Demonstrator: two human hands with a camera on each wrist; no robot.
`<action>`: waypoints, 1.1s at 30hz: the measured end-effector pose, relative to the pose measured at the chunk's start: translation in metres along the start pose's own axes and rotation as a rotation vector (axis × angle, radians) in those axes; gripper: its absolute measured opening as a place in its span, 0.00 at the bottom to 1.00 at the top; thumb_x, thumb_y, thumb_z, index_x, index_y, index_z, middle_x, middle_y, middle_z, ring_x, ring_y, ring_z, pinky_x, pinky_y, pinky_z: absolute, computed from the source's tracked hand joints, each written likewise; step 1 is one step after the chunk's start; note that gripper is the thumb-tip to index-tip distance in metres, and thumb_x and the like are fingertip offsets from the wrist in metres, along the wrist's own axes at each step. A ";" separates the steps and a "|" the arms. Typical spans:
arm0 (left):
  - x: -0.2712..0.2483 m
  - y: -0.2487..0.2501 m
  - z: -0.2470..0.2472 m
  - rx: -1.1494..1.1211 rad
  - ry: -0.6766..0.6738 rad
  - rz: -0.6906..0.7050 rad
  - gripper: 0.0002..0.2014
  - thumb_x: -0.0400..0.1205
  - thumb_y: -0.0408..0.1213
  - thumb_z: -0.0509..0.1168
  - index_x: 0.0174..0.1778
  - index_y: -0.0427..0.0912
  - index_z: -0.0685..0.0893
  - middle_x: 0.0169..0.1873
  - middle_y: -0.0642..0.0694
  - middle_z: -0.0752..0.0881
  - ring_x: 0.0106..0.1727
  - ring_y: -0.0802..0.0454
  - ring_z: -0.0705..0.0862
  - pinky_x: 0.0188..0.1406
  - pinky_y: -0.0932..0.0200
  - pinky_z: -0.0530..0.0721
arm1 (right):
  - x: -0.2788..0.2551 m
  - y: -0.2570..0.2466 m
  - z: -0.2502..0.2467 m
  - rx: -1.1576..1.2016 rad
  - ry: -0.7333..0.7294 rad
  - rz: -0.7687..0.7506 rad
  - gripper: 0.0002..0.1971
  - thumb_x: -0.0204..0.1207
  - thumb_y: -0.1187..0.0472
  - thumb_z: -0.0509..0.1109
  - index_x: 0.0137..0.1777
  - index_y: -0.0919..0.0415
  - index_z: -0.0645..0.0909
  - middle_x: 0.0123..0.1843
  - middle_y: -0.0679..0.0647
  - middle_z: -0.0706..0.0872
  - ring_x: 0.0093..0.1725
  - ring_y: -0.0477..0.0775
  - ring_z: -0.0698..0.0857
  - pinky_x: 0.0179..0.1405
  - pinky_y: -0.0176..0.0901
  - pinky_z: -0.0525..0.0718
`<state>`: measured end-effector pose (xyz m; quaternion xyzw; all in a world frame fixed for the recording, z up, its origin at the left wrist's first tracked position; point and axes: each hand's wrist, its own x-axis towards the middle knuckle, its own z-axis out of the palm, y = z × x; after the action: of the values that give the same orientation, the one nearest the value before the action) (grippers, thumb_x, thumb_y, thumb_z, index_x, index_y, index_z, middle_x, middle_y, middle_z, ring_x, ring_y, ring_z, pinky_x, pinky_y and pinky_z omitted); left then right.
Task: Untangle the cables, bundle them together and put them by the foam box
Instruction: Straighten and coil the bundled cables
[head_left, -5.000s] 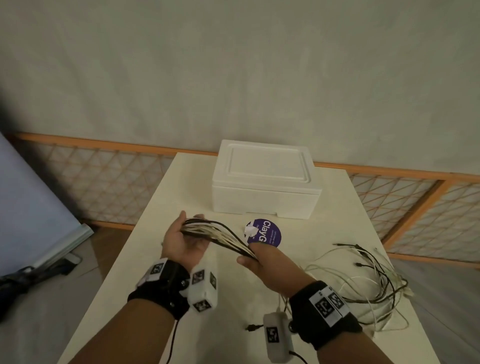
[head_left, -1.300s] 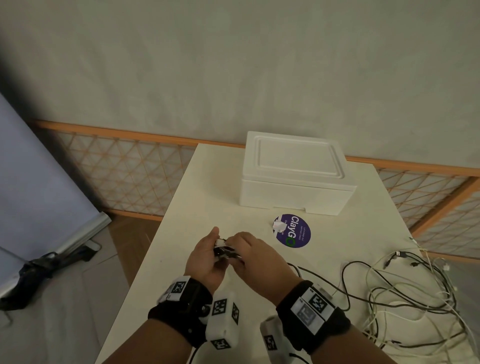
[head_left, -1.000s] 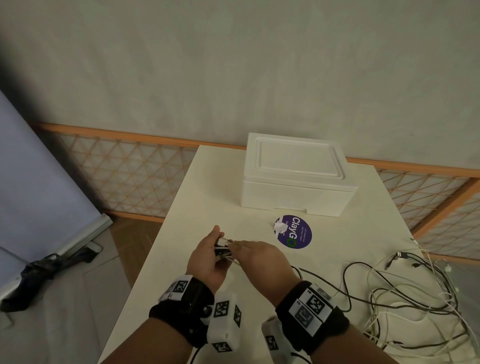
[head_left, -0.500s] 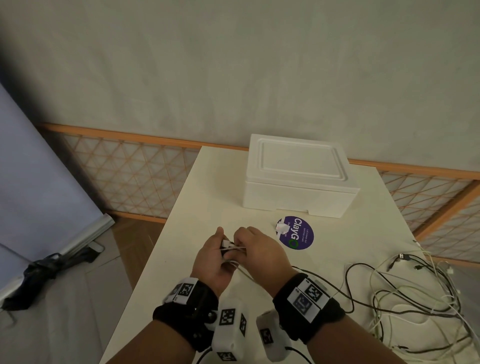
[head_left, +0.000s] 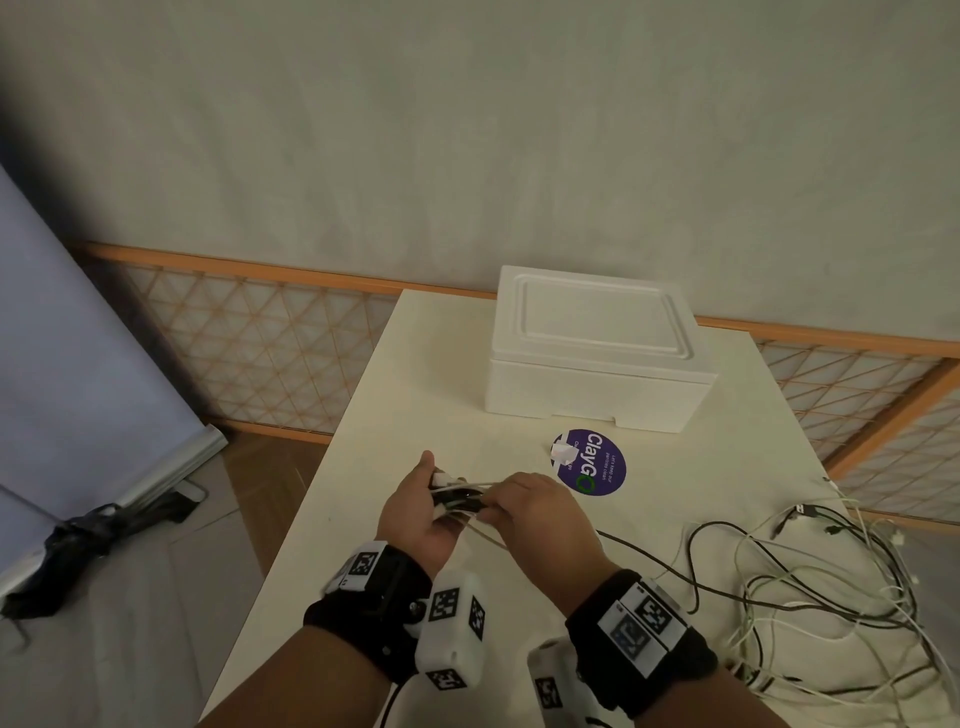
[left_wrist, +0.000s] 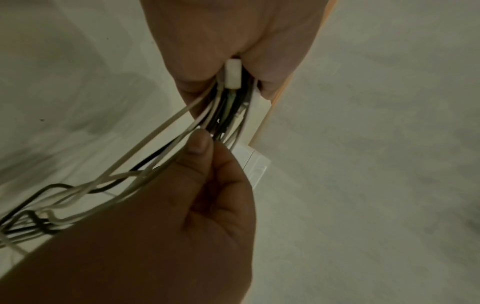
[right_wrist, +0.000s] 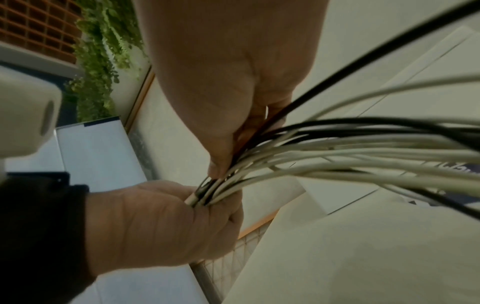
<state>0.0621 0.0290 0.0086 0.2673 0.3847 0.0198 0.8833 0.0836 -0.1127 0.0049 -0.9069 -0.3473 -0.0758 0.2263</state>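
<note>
Mid-bundling, the left hand (head_left: 415, 512) clamps the gathered ends of the thin white and black cables (head_left: 460, 491) while the right hand (head_left: 535, 514) pinches them alongside, and the loose tangle should next be drawn in.

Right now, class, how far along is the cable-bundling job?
Done: cable ends gathered together. In hand: left hand grips those ends while right hand pinches the strands beside it. Left: loose cables sprawl on the table; nothing lies by the foam box.

A pale plaster wall (head_left: 467, 130) rises behind an orange-framed lattice fence (head_left: 249, 332) (wood floor (head_left: 260, 483) below), dimly lit.
</note>
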 end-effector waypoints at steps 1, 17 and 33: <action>0.000 0.000 0.000 -0.007 -0.007 -0.011 0.19 0.85 0.43 0.62 0.29 0.41 0.71 0.22 0.45 0.76 0.31 0.46 0.77 0.30 0.52 0.84 | 0.001 0.000 -0.001 -0.002 -0.009 -0.004 0.15 0.73 0.49 0.60 0.39 0.53 0.86 0.34 0.48 0.85 0.33 0.51 0.83 0.31 0.44 0.83; -0.007 -0.001 0.003 0.119 -0.002 0.015 0.13 0.83 0.44 0.66 0.43 0.36 0.79 0.35 0.39 0.81 0.37 0.44 0.82 0.38 0.48 0.84 | 0.014 -0.018 -0.017 0.112 -0.413 0.202 0.33 0.74 0.50 0.68 0.76 0.58 0.60 0.57 0.56 0.85 0.54 0.59 0.85 0.49 0.48 0.82; 0.002 0.008 -0.004 0.101 -0.059 0.011 0.10 0.85 0.36 0.62 0.49 0.35 0.85 0.40 0.40 0.84 0.42 0.45 0.83 0.44 0.50 0.83 | 0.023 -0.023 -0.018 -0.128 -0.419 0.159 0.12 0.80 0.53 0.59 0.53 0.62 0.76 0.45 0.57 0.81 0.40 0.55 0.75 0.42 0.48 0.77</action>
<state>0.0617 0.0386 0.0089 0.3142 0.3576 -0.0026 0.8794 0.0857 -0.0925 0.0358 -0.9399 -0.3086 0.1102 0.0966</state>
